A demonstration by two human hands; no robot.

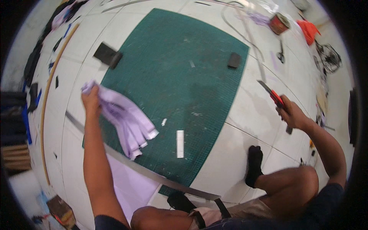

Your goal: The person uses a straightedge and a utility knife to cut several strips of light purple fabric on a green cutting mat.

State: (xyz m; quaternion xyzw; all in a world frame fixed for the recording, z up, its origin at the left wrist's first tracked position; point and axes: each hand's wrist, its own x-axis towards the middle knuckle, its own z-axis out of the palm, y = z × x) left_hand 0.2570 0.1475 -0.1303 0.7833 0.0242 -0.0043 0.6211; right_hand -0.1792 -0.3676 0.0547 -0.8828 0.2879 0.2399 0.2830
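Lilac fabric strips [122, 111] hang in a bunch from my left hand [91, 100], which is closed around their upper end. Their lower ends spread over the left side of a green cutting mat [172, 84]. My right hand [292, 112] grips a red utility knife [276, 98] over the tiles right of the mat, its blade out and pointing up and left. A long metal ruler [161, 179] lies across the mat's near corner and a larger lilac fabric sheet [128, 182]. A small white strip [180, 144] rests on the mat near me.
Dark blocks [234, 60] sit at the mat's right and left edges. Scissors [281, 53], a red tin [278, 23] and a small fan [328, 58] stand or lie at the far right. A long wooden stick [48, 99] lies along the left. My socked foot [254, 165] is on the tiles.
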